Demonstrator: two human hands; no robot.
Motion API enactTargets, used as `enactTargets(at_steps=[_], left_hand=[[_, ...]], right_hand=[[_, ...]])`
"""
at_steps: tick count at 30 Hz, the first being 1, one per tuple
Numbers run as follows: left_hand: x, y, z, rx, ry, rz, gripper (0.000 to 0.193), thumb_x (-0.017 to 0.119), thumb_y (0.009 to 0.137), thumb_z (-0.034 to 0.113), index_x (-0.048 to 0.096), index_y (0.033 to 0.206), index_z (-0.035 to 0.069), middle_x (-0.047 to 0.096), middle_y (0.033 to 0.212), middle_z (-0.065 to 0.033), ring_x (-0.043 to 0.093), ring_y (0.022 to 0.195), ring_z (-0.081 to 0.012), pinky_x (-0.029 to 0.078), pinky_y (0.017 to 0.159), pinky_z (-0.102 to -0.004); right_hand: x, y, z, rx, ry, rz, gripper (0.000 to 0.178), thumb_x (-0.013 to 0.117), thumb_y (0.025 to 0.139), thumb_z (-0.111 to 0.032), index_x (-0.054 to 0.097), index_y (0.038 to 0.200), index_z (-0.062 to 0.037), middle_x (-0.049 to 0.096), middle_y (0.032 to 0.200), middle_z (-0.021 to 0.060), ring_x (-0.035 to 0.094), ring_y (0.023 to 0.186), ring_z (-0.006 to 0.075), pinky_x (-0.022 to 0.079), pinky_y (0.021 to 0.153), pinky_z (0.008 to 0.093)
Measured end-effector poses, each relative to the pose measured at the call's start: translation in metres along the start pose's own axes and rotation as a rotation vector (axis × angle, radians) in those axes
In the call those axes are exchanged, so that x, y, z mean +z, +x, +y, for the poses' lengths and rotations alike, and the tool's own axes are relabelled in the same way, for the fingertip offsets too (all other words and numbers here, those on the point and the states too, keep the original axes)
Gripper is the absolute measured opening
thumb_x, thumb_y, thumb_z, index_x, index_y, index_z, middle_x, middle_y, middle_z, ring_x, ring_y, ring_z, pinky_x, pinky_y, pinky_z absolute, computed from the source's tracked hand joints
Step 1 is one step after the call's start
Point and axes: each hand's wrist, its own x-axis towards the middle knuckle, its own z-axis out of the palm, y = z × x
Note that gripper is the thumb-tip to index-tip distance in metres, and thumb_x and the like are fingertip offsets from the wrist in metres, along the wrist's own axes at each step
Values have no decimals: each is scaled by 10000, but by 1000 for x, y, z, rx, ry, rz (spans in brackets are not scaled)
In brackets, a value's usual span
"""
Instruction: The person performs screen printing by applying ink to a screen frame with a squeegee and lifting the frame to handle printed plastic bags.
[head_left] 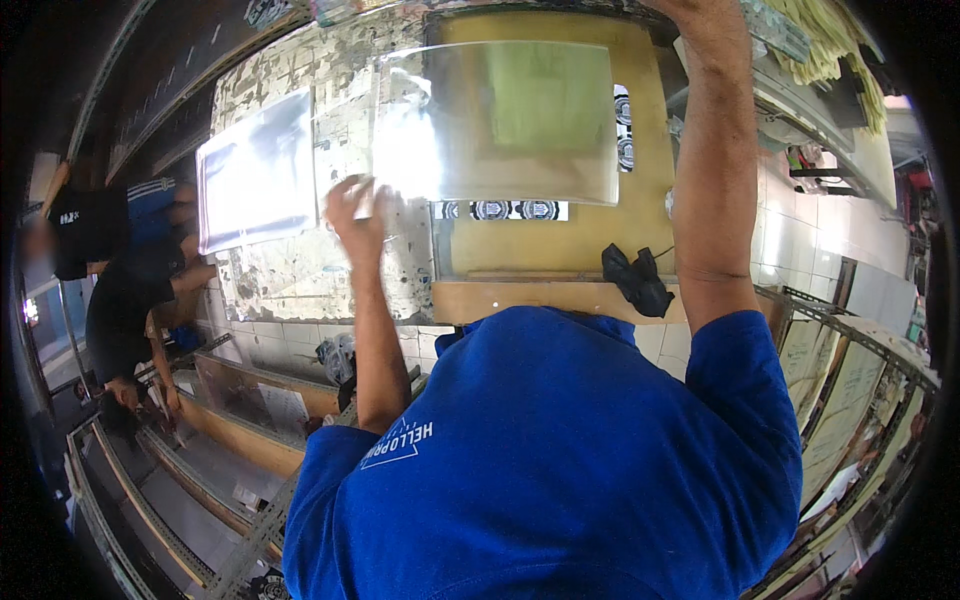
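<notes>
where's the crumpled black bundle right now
In the head view, the crumpled black bundle lies right of centre, partly over the tan wooden strip at the near edge of the yellow rectangular board, left of the person's bare right arm.

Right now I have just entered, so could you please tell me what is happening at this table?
A person in a blue shirt works with a clear sheet over a yellow board. The left hand is near the sheet's left edge, its grip unclear. The right hand is mostly cut off above. Black-and-white prints show along the sheet's edges.
</notes>
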Motion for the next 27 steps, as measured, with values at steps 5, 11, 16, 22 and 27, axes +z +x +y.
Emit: enactTargets(at_steps=[5, 11, 16, 22, 27], left_hand=[[64, -11, 54, 26, -232, -403, 273, 866, 684, 181, 803, 943, 119, 670, 1072, -65, 619, 966, -259, 476, 860, -417], [78, -15, 61, 73, -168, -461, 196, 845, 707, 212, 814, 885, 134, 658, 1072, -43, 626, 932, -241, 451, 837, -412], [75, -8, 63, 50, -212, -477, 150, 814, 760, 195, 812, 893, 126, 670, 1024, -58, 629, 908, -243, 457, 820, -405], [75, 2, 66, -147, -463, -478, 85, 784, 787, 126, 782, 858, 81, 692, 896, -78, 638, 859, -259, 482, 769, -377], [64, 3, 70, -15, -315, -338, 117, 784, 787, 177, 777, 866, 91, 702, 992, -57, 635, 907, -248, 454, 834, -388]], right_hand=[[-2, 6, -5, 4, -36, -18, 360, 787, 763, -355, 738, 815, -2, 697, 780, 170, 676, 727, 316, 523, 688, 414], [-3, 4, -3, -1, -70, -11, 374, 775, 771, -379, 742, 810, -9, 691, 762, 169, 666, 708, 317, 520, 677, 418], [-4, 5, -6, 29, -74, -40, 384, 775, 767, -381, 740, 801, 0, 679, 722, 174, 659, 681, 316, 518, 656, 418], [-4, 5, -5, 12, -49, -30, 388, 777, 763, -371, 734, 782, 14, 678, 717, 182, 658, 670, 301, 514, 637, 413], [-1, 2, -1, 25, -39, -30, 394, 780, 767, -366, 730, 776, 24, 679, 725, 188, 657, 661, 303, 513, 631, 414]])
